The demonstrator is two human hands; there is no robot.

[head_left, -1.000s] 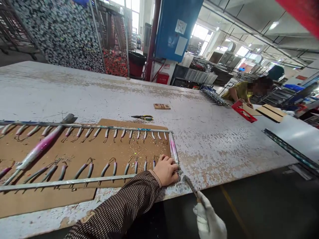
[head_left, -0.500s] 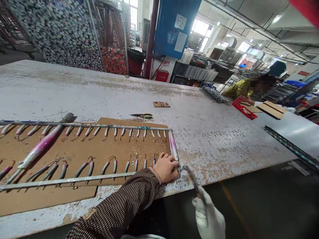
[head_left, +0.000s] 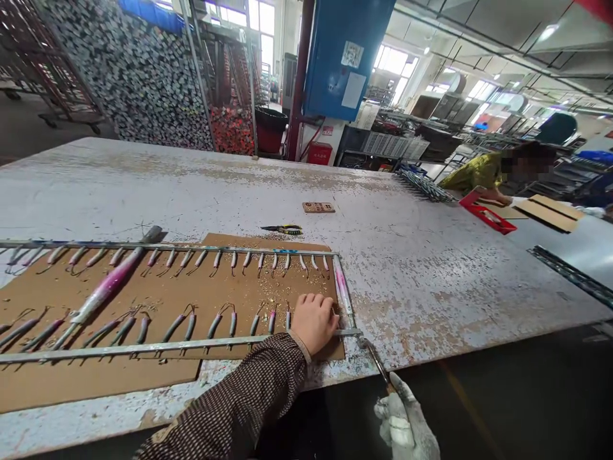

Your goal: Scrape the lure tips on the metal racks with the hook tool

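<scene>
Frame (head_left: 167, 346) is laid along the near side of the table (head_left: 431, 255), mostly over cardboard (head_left: 196, 287), its right end reaching just past the cardboard's edge. By the near right corner, the lower rail is covered by the bare left hand (head_left: 313, 322), its fingers bent and set close together; whether the rail is gripped or only pressed cannot be told, as the fingertips are hidden. By the gloved right hand (head_left: 409, 425), fingers closed around the handle, what seems to be a hammer (head_left: 377, 362) is held, its head just beside the rail's end — contact cannot be made out.

For good work here, the rail should probably be pressed firmly down, the left fingers kept well clear of the head, and any taps kept short and square, so that the joint is not knocked askew.

Grey metal is shown on both long rails, with blue smears on the upper one. Short grey tubes (head_left: 214, 325), some tinged pink, are set along them, thin bent wires sticking out. Pink is also worn by the end piece (head_left: 342, 287) and the thick slanting tube (head_left: 112, 279) — both patchily coloured.
</scene>
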